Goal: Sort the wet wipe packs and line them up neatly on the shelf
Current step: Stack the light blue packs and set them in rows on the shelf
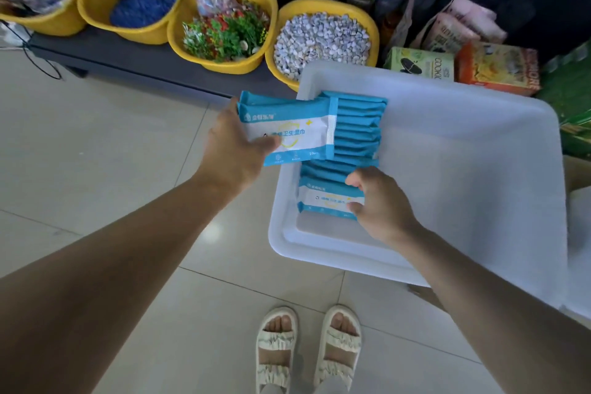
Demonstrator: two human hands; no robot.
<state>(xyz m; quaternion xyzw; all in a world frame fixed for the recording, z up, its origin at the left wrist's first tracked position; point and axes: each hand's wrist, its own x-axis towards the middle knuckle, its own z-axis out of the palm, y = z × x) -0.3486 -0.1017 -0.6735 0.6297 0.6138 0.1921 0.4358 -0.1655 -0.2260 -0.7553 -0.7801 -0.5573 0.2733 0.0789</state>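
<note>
A white plastic bin (447, 169) holds a row of several blue-and-white wet wipe packs (355, 131) standing on edge along its left side. My left hand (236, 150) grips a couple of wipe packs (294, 131), held flat over the bin's left rim. My right hand (380, 201) reaches into the bin and grips the nearest packs of the row (326, 198), fingers curled over their top edges. The low dark shelf (128, 54) runs along the back.
Four yellow basins sit on the shelf: one with blue granules (144, 6), one with plastic plants (224, 32), one with white pebbles (323, 38). Cookie boxes (419, 64) and an orange box (499, 69) stand behind the bin. Tiled floor and my sandalled feet (307, 349) are below.
</note>
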